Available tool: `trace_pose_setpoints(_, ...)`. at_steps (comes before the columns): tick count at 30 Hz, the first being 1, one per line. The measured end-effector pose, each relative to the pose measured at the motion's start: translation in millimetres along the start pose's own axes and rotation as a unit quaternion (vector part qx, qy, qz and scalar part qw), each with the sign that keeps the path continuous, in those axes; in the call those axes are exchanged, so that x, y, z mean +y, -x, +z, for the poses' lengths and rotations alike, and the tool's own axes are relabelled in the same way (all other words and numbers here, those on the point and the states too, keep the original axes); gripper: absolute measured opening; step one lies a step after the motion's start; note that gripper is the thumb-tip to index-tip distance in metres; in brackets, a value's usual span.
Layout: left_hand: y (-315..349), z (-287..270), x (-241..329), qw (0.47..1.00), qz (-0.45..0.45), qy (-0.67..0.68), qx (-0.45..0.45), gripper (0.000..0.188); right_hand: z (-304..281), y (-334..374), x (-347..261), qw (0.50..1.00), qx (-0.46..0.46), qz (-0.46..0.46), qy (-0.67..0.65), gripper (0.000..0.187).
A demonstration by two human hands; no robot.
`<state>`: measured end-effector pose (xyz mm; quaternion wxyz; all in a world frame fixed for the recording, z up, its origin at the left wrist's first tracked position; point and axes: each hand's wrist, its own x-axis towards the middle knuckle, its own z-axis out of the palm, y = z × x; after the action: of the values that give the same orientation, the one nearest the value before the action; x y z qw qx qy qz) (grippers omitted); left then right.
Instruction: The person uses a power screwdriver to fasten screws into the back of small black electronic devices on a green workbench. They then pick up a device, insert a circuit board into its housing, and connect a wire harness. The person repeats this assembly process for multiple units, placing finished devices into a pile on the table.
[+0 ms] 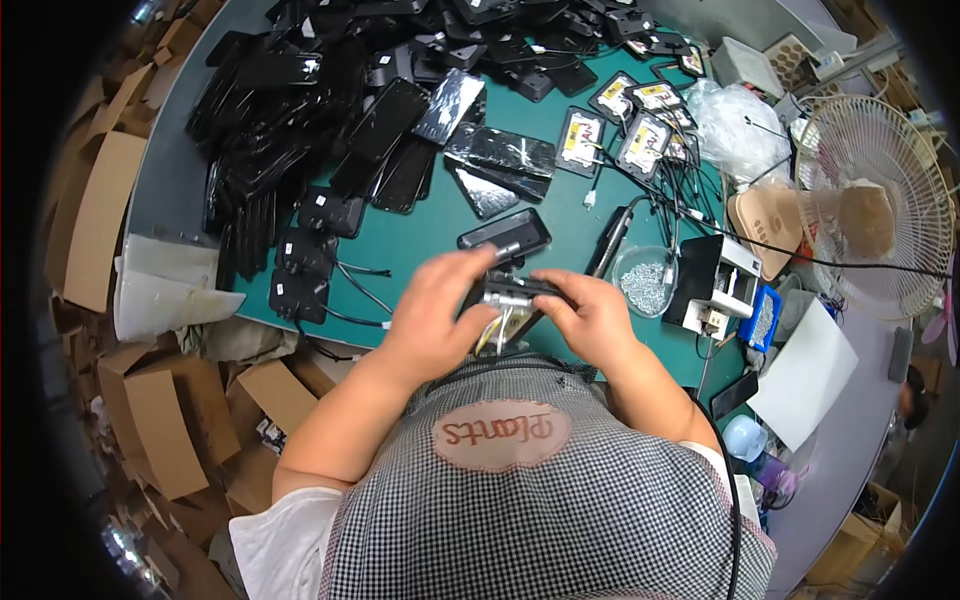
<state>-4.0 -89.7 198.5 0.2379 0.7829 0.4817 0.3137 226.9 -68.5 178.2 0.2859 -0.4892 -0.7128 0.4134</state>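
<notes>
Close in front of my apron, both hands grip a small black electronic unit (515, 290) with a silvery part and yellow and white wires hanging from its near side. My left hand (437, 305) is curled round its left end, thumb on the near side. On the other end, my right hand (592, 312) pinches it between thumb and fingers. Just beyond lies an open black plastic shell (515, 235). A black pen-shaped electric screwdriver (612, 240) rests right of it, beside a clear bowl (622, 297) of small screws.
Black plastic-wrapped panels (290, 110) are heaped at the far left. Cabled modules with yellow-white labels (580, 140) lie at the far right. A black-and-white box device (715, 285), blue screw tray (762, 318) and fan (870, 200) stand right. Cardboard boxes (165, 425) sit lower left.
</notes>
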Motion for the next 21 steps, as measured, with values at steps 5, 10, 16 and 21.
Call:
trace_pose_setpoints(5,5,9,2,0.992,-0.059,0.112,-0.030,0.020,-4,6,5,0.992,-0.057,-0.098,-0.061,0.031)
trace_pose_setpoints(10,8,9,-2,0.990,-0.050,0.121,-0.050,0.026,9,9,5,0.994,-0.001,-0.082,-0.077,0.025)
trace_pose_setpoints(16,9,27,-43,0.709,-0.207,0.638,-0.219,0.106,20,-7,25,0.927,0.104,0.011,-0.361,0.023)
trace_pose_setpoints(21,1,31,-29,0.790,-0.234,0.512,-0.244,0.114,43,-18,25,0.779,0.073,0.131,-0.608,0.052)
